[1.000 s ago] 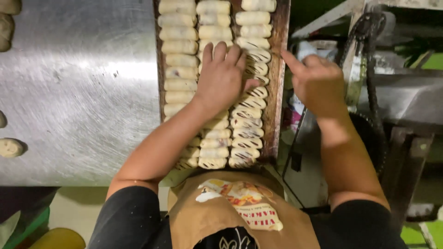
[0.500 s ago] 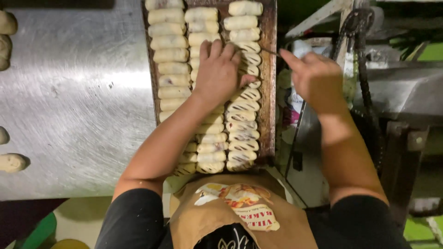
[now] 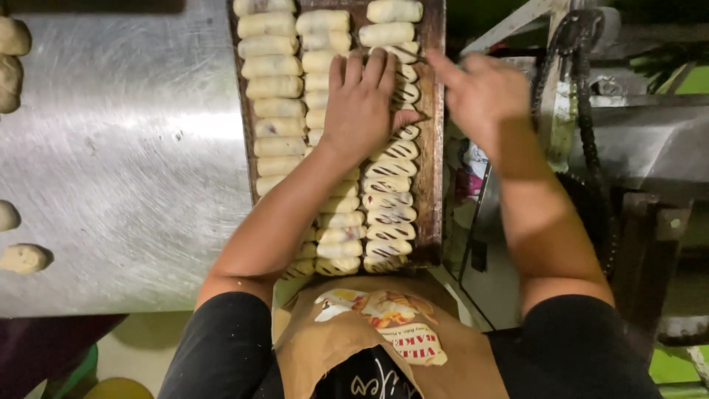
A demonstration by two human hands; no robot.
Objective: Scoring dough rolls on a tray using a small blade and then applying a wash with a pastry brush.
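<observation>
A dark baking tray holds three columns of pale dough rolls. In the right column the nearer rolls bear dark diagonal slashes. My left hand lies flat on the middle and right columns, fingers spread, steadying the rolls. My right hand hovers at the tray's right edge, blurred. It pinches a thin blade whose tip reaches a roll in the right column near the far end.
The tray sits on a scratched steel table. Loose dough lumps lie at its left edge, with more at the far left corner. A metal machine with a black hose stands close on the right.
Both hands have shifted farther up the tray along the right column. The slashed rolls now extend further up that column.
</observation>
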